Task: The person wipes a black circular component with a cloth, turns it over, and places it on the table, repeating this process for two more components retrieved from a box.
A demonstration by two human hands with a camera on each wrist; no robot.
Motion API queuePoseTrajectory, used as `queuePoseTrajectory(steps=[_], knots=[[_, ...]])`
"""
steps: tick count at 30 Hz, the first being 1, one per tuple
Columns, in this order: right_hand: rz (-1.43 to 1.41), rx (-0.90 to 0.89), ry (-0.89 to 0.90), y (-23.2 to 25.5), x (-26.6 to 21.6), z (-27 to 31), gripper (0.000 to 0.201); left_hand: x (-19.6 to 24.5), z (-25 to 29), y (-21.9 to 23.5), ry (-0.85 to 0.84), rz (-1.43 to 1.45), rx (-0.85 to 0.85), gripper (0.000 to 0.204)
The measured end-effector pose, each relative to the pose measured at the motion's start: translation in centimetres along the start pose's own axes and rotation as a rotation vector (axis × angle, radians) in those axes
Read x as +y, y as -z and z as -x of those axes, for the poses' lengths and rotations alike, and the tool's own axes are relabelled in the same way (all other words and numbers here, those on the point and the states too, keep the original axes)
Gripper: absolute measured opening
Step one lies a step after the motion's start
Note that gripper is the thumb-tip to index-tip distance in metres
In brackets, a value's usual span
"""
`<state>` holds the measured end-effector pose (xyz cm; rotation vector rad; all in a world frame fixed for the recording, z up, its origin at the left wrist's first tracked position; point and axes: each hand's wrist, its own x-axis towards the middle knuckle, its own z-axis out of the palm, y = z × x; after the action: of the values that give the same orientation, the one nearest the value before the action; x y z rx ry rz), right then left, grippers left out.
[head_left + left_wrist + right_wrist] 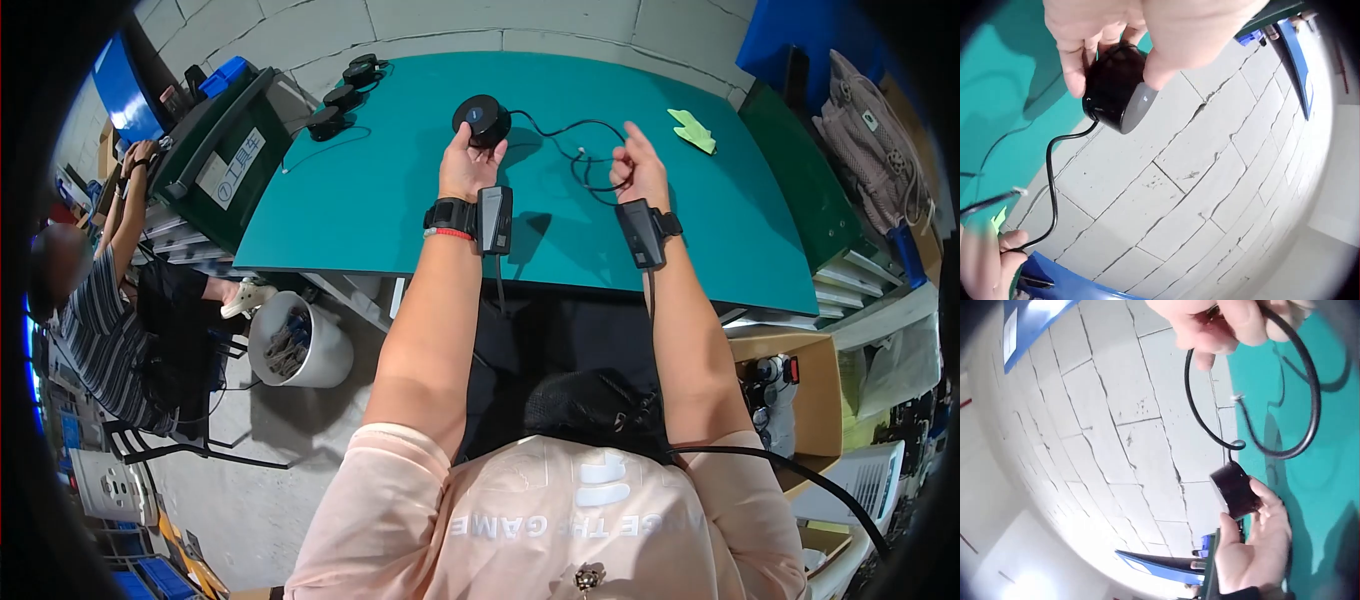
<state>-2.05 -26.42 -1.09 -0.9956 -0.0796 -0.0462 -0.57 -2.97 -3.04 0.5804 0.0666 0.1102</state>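
My left hand (470, 168) grips a black, puck-shaped device (482, 120) with a glossy side wall, thumb on one side and fingers on the other. It is held up over the green table (400, 215). From the device's edge a black cable (1051, 169) runs across to my right hand (640, 170). The right fingers curl round the cable, which hangs in a loop (1314, 394) below them in the right wrist view. A small pale connector (1237, 398) tips the cable's free end, dangling between the two hands.
Several similar black devices (325, 123) with cables lie at the table's back left. A yellow-green glove-like cloth (692, 131) lies back right. A white bin (340, 350) and a seated person (110, 320) are left, a cardboard box (820, 390) right. A block wall (450, 25) stands behind.
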Motion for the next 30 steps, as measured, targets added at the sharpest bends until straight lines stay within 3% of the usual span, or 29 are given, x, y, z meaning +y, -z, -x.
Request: queuePoseTrajectory(steps=[2, 4, 7, 12, 15, 16, 18, 19, 20, 22, 26, 27, 29, 30], knots=[[-0.185, 0.122, 0.041, 0.6, -0.4, -0.3, 0.034, 0.2, 0.7, -0.6, 0.019, 0.027, 0.008, 0.032], [-0.178, 0.098, 0.061, 1.9, -0.8, -0.7, 0.035, 0.3, 1.1, -0.9, 0.028, 0.011, -0.023, 0.031], [-0.545, 0.077, 0.029, 3.6, -1.4, -0.9, 0.045, 0.6, 1.8, -1.6, 0.06, -0.068, -0.102, 0.031], [-0.518, 0.079, 0.07, 2.7, -1.8, 0.0, 0.059, 0.6, 2.3, -2.0, 0.118, -0.145, -0.222, 0.031], [-0.148, 0.237, 0.118, 2.2, -0.6, -0.9, 0.069, 0.5, 2.5, -2.4, 0.122, -0.126, -0.196, 0.031], [-0.146, 0.237, 0.119, 2.3, -0.6, -0.9, 0.069, 0.6, 2.7, -2.6, 0.114, -0.129, -0.205, 0.032], [0.291, 0.128, 0.169, 2.4, 0.0, -1.1, 0.061, 0.6, 2.7, -2.6, 0.105, -0.132, -0.213, 0.033], [0.553, 0.111, 0.247, 2.4, 0.3, -1.0, 0.047, 0.6, 2.6, -2.6, 0.084, -0.106, -0.22, 0.031], [0.553, 0.109, 0.244, 2.5, 0.6, -0.7, 0.047, 0.6, 2.6, -2.5, 0.064, -0.081, -0.226, 0.029], [1.288, 0.251, 0.403, 0.8, 0.0, 1.1, 0.036, 0.7, 2.5, -2.5, 0.026, -0.03, -0.18, 0.026], [1.437, 0.17, 0.614, 1.1, 0.5, 0.6, 0.027, 0.7, 2.3, -2.4, -0.019, 0.08, -0.09, 0.023], [1.437, 0.167, 0.617, 1.1, 0.3, 0.5, 0.027, 0.7, 2.5, -2.6, -0.022, 0.082, -0.09, 0.023], [1.212, -0.084, 0.494, 1.1, -0.2, 0.2, 0.033, 0.6, 2.8, -2.9, -0.043, 0.028, -0.116, 0.026], [1.212, -0.088, 0.493, 0.8, -0.1, 0.4, 0.033, 0.5, 3.1, -3.2, -0.044, 0.029, -0.113, 0.026]])
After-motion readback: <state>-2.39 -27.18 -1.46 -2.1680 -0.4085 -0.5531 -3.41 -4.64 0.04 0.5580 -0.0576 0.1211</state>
